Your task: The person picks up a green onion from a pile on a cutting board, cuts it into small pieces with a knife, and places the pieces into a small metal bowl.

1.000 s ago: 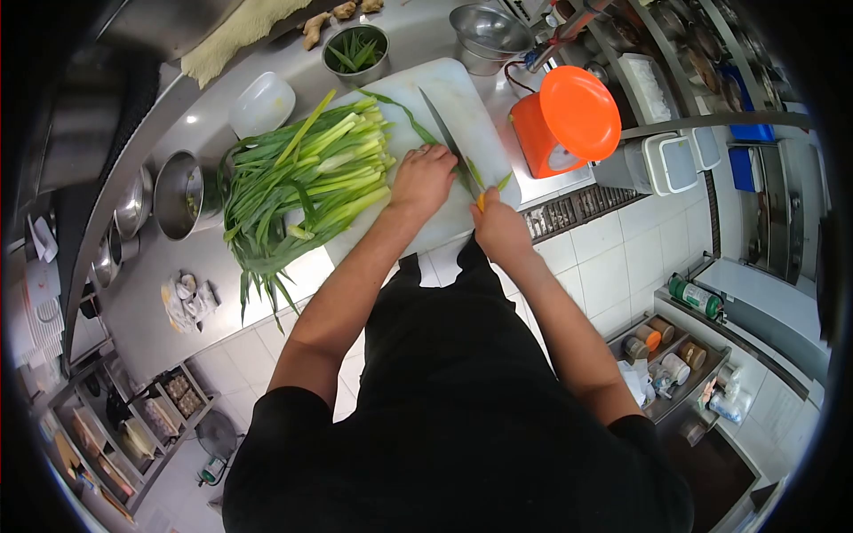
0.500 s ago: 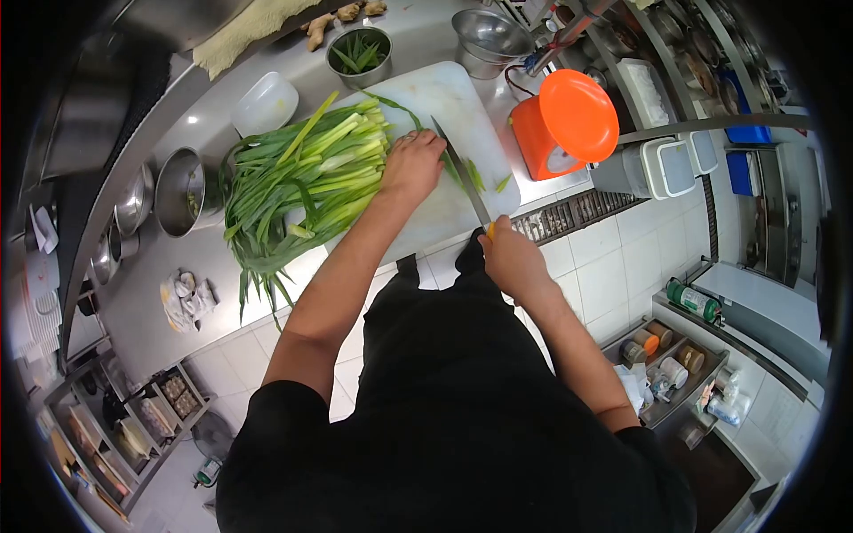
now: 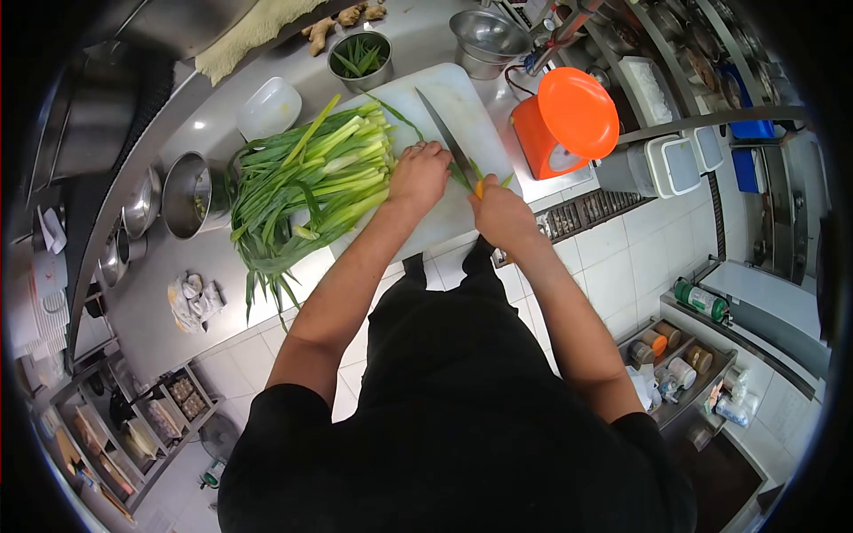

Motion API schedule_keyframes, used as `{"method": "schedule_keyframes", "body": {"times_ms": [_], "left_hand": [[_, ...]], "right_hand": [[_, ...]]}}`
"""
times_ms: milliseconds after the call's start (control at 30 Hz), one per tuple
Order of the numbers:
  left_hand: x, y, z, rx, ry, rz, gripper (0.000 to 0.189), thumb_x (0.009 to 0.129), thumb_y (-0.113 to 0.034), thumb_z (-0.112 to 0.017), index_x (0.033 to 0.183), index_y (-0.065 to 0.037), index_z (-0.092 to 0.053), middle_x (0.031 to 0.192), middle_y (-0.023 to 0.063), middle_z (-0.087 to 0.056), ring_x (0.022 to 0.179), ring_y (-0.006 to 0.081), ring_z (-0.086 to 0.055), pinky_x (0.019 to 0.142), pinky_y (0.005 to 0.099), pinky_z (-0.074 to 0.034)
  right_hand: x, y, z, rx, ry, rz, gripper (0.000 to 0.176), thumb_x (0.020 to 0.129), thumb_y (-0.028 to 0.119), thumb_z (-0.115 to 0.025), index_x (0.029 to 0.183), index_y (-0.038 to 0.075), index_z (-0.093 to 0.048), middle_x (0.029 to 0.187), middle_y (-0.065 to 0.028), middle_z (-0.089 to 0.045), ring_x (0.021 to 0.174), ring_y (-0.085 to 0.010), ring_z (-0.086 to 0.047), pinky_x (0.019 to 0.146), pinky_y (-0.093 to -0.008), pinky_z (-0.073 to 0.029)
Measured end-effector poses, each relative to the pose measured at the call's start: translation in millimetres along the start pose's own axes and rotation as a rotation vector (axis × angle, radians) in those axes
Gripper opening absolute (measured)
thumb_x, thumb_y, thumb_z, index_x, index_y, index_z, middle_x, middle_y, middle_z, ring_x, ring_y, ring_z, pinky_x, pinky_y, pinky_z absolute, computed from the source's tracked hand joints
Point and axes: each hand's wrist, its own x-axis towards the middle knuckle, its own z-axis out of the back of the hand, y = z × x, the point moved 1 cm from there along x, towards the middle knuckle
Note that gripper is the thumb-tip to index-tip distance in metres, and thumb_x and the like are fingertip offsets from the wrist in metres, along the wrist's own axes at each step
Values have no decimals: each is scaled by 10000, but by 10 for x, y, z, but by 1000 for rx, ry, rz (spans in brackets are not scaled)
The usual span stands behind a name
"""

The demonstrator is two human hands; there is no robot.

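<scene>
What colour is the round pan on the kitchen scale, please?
The pan is orange; head view.

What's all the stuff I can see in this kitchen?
green onions: one pile, green, on the board's left side
cutting board: one, white, on the steel counter
knife: one, steel, over the board
scale: one, orange, right of the board
small bowl: one, metal, behind the board, greens inside
big bowl: one, metal, behind the board
tub: one, white, behind the pile
pot: one, metal, left of the pile
left hand: pressing a leaf
right hand: holding the knife
</scene>
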Motion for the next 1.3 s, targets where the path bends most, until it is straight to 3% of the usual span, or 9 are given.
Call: {"method": "schedule_keyframes", "body": {"times_ms": [267, 400, 667, 967, 1300], "left_hand": [[28, 10, 21, -35, -26, 2, 208, 868, -102, -779, 1066, -63, -726, 1117, 127, -707, 1152, 371, -658, 1038, 475, -514], [-15, 43, -23, -79, -87, -36, 170, 863, -93, -774, 1023, -55, -732, 1091, 121, -711, 1124, 356, -665, 1022, 465, -521], [-161, 31, -117, -146, -152, -68, 130, 872, -86, -761, 997, -59, -738, 1091, 98, -719, 1116, 342, -667, 992, 453, -535], [-64, 116, -23, -84, -233, 21, 198, 854, -97, -789, 1041, -71, -729, 1104, 94, -697, 1078, 357, -657, 949, 471, -545], [40, 82, 5, 48, -91, 8, 189, 858, -149, -798, 1014, -60, -737, 1078, 107, -694, 1075, 331, -674, 948, 475, -529]], "right_hand": [[-500, -36, -138, -39, 85, -88, 405, 1083, 299, -565, 1226, -72, -487, 936, -301, -744, 917, -500, -742, 813, -572, -593], [-332, -112, -410, -13, 30, -91, 420, 1084, 306, -566, 1244, -72, -477, 942, -301, -745, 907, -502, -742, 800, -574, -593], [145, -65, -306, 41, -10, -34, 398, 1076, 300, -586, 1241, -52, -499, 995, -295, -745, 975, -491, -736, 863, -569, -579], [-238, 86, 10, -103, -58, 33, 343, 1063, 281, -606, 1153, -35, -509, 875, -267, -748, 846, -462, -758, 749, -537, -607], [-536, 41, -159, -103, 26, -50, 324, 1085, 276, -566, 1151, -28, -476, 879, -270, -751, 861, -471, -758, 766, -550, -606]]}}
